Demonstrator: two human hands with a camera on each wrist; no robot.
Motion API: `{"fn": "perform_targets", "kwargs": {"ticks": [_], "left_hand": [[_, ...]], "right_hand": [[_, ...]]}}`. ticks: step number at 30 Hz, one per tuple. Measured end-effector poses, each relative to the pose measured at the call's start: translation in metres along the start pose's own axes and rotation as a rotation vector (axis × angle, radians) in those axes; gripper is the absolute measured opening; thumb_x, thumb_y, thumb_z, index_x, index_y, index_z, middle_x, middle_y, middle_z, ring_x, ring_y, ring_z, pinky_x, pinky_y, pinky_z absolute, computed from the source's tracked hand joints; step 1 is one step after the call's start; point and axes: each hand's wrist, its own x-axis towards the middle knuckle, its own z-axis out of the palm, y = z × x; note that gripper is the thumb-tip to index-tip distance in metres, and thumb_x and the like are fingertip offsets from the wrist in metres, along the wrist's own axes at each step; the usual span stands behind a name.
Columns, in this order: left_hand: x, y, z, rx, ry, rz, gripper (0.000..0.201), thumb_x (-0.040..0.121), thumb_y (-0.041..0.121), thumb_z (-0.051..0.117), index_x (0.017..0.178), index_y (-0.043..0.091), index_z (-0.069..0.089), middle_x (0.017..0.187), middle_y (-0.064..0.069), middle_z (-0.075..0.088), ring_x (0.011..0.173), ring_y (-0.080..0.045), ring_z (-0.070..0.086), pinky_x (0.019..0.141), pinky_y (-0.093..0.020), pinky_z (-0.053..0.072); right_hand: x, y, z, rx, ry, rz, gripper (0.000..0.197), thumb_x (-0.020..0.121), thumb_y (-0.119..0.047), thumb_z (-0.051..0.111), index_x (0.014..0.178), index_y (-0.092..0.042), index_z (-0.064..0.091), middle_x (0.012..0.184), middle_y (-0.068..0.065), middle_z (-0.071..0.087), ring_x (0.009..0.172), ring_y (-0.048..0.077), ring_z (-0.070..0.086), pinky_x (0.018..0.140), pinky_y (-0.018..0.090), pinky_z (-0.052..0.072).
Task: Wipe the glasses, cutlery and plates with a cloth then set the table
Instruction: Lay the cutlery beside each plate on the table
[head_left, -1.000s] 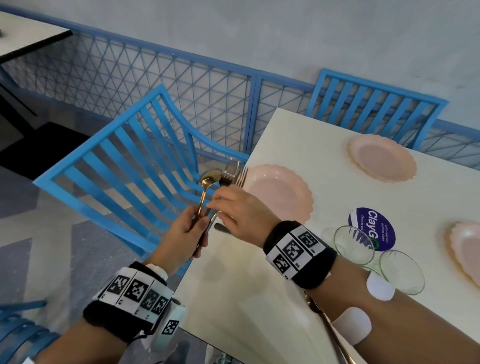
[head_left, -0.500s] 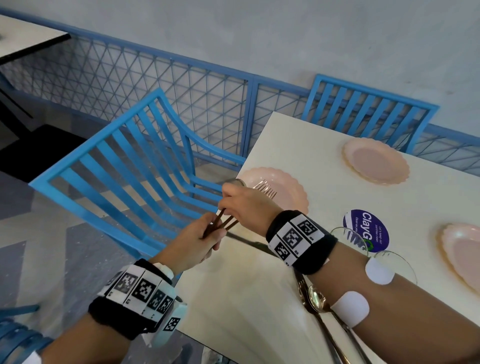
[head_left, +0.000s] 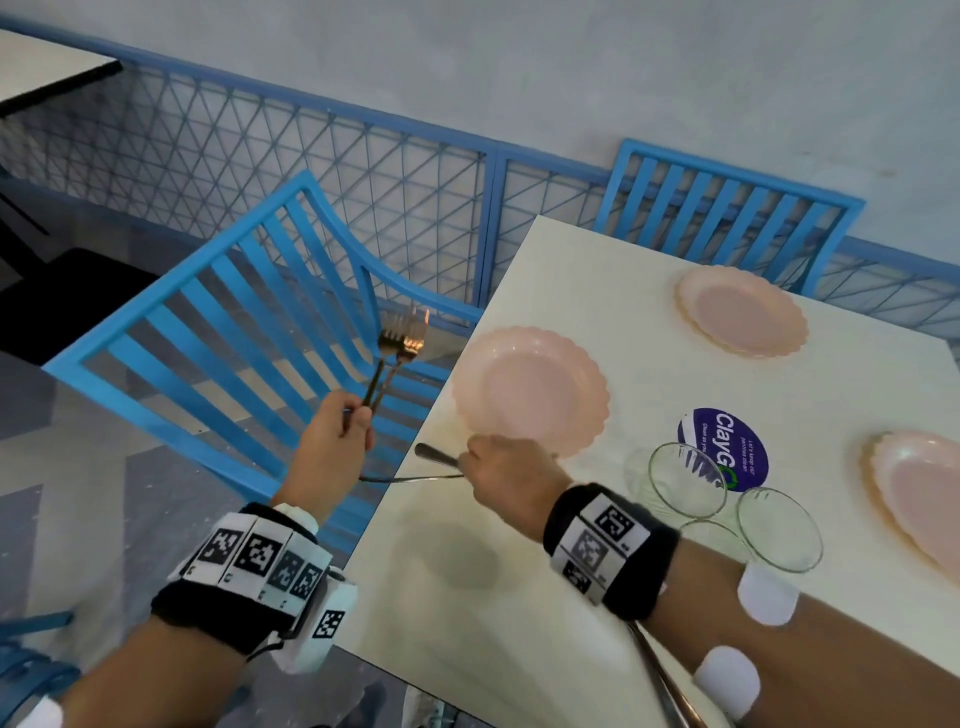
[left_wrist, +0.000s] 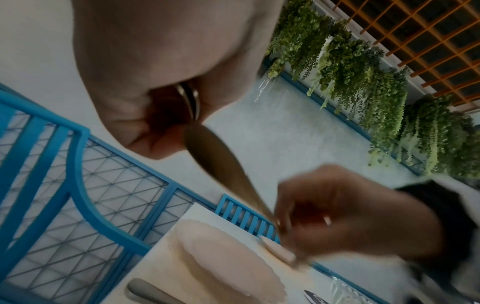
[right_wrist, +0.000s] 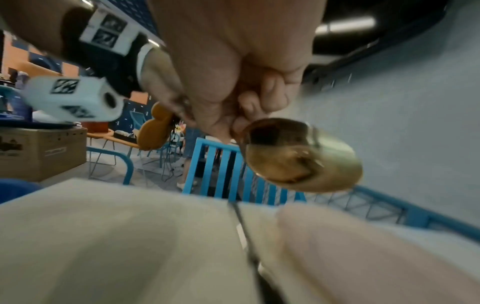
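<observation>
My left hand (head_left: 353, 415) is off the table's left edge, over the blue chair, and grips two gold forks (head_left: 400, 343) by their handles, tines up. My right hand (head_left: 467, 460) is low over the cream table (head_left: 467, 597), just in front of the nearest pink scalloped plate (head_left: 530, 389). It pinches a gold spoon (right_wrist: 298, 156) close to the bowl, and the handle (left_wrist: 215, 162) points back toward my left hand. Another cutlery handle (head_left: 431, 453) lies on the table left of that plate. Two clear glasses (head_left: 685, 483) (head_left: 779, 530) stand to the right of my right wrist.
Two more pink plates (head_left: 743, 312) (head_left: 919, 488) sit at the far side and the right edge. A purple round sticker (head_left: 727, 447) is stuck on the table. More cutlery (head_left: 660, 675) lies under my right forearm. Blue slatted chairs (head_left: 234, 322) (head_left: 727, 208) and a mesh railing border the table.
My right hand drew the spoon out of the bundle and came down to the table by the near plate. My left hand moved left and up, keeping two forks.
</observation>
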Motion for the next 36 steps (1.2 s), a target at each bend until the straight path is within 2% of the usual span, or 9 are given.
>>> {"fn": "perform_targets", "kwargs": {"ticks": [1, 3, 6, 12, 15, 19, 25, 30, 36], "left_hand": [[0.001, 0.0, -0.003, 0.001, 0.023, 0.029, 0.014, 0.1, 0.015, 0.038, 0.09, 0.014, 0.048, 0.07, 0.0, 0.05, 0.062, -0.015, 0.044, 0.064, -0.035, 0.043], [0.001, 0.0, -0.008, 0.009, 0.055, 0.086, 0.012, 0.1, 0.016, 0.037, 0.093, 0.014, 0.047, 0.071, 0.0, 0.05, 0.06, -0.015, 0.043, 0.059, -0.029, 0.04], [-0.002, 0.002, -0.011, 0.011, 0.061, 0.123, 0.017, 0.1, 0.017, 0.036, 0.087, 0.022, 0.045, 0.071, 0.0, 0.05, 0.059, -0.014, 0.043, 0.058, -0.027, 0.038], [-0.012, 0.003, -0.009, -0.014, 0.051, 0.108, 0.009, 0.1, 0.016, 0.036, 0.1, 0.014, 0.045, 0.073, -0.002, 0.05, 0.061, -0.013, 0.044, 0.058, -0.025, 0.04], [-0.014, 0.0, -0.01, -0.032, 0.053, 0.08, 0.008, 0.1, 0.016, 0.037, 0.099, 0.014, 0.045, 0.074, -0.002, 0.05, 0.061, -0.012, 0.044, 0.057, -0.024, 0.041], [-0.014, -0.004, -0.014, -0.032, 0.045, 0.07, 0.015, 0.1, 0.016, 0.037, 0.088, 0.022, 0.044, 0.074, -0.003, 0.05, 0.061, -0.014, 0.044, 0.056, -0.025, 0.041], [-0.015, -0.005, -0.012, -0.03, 0.052, 0.061, 0.008, 0.099, 0.016, 0.038, 0.099, 0.013, 0.045, 0.075, -0.004, 0.05, 0.062, -0.014, 0.045, 0.056, -0.025, 0.041], [-0.017, -0.003, -0.01, -0.035, 0.042, 0.073, 0.019, 0.099, 0.017, 0.038, 0.084, 0.027, 0.043, 0.073, -0.003, 0.051, 0.061, -0.014, 0.045, 0.057, -0.026, 0.041], [-0.018, -0.002, -0.006, -0.035, 0.031, 0.053, 0.007, 0.099, 0.016, 0.038, 0.099, 0.016, 0.046, 0.074, -0.002, 0.051, 0.064, -0.014, 0.046, 0.061, -0.027, 0.042]], "right_hand": [[-0.003, -0.003, 0.012, -0.007, -0.077, 0.065, 0.022, 0.084, 0.004, 0.052, 0.105, 0.001, 0.058, 0.103, 0.018, 0.058, 0.088, 0.035, 0.059, 0.057, 0.034, 0.034], [-0.007, -0.008, 0.031, -0.007, -0.178, 0.138, 0.027, 0.091, 0.002, 0.04, 0.117, -0.001, 0.049, 0.117, 0.018, 0.052, 0.101, 0.035, 0.055, 0.069, 0.039, 0.041], [-0.003, -0.012, 0.047, 0.044, -0.213, 0.199, 0.029, 0.092, 0.003, 0.039, 0.119, 0.0, 0.049, 0.122, 0.017, 0.049, 0.109, 0.033, 0.053, 0.084, 0.041, 0.047], [0.005, -0.009, 0.057, 0.063, -0.253, 0.279, 0.03, 0.093, 0.004, 0.038, 0.121, 0.002, 0.05, 0.125, 0.018, 0.048, 0.112, 0.033, 0.054, 0.091, 0.04, 0.047], [0.006, -0.01, 0.06, 0.06, -0.262, 0.292, 0.03, 0.093, 0.004, 0.037, 0.12, 0.003, 0.049, 0.125, 0.019, 0.048, 0.112, 0.032, 0.054, 0.093, 0.038, 0.047], [0.008, -0.009, 0.057, 0.088, -0.273, 0.306, 0.03, 0.094, 0.003, 0.036, 0.121, 0.003, 0.05, 0.126, 0.019, 0.049, 0.113, 0.032, 0.054, 0.096, 0.037, 0.046], [0.006, -0.009, 0.055, 0.094, -0.274, 0.343, 0.031, 0.094, 0.004, 0.035, 0.12, 0.003, 0.053, 0.124, 0.02, 0.052, 0.111, 0.032, 0.056, 0.092, 0.036, 0.046], [0.005, -0.012, 0.056, 0.101, -0.269, 0.361, 0.03, 0.094, 0.003, 0.036, 0.117, 0.003, 0.056, 0.12, 0.02, 0.056, 0.108, 0.032, 0.058, 0.089, 0.036, 0.049], [0.006, -0.008, 0.055, 0.126, -0.249, 0.359, 0.029, 0.094, 0.003, 0.036, 0.116, 0.002, 0.056, 0.121, 0.019, 0.056, 0.108, 0.031, 0.059, 0.088, 0.034, 0.048]]}}
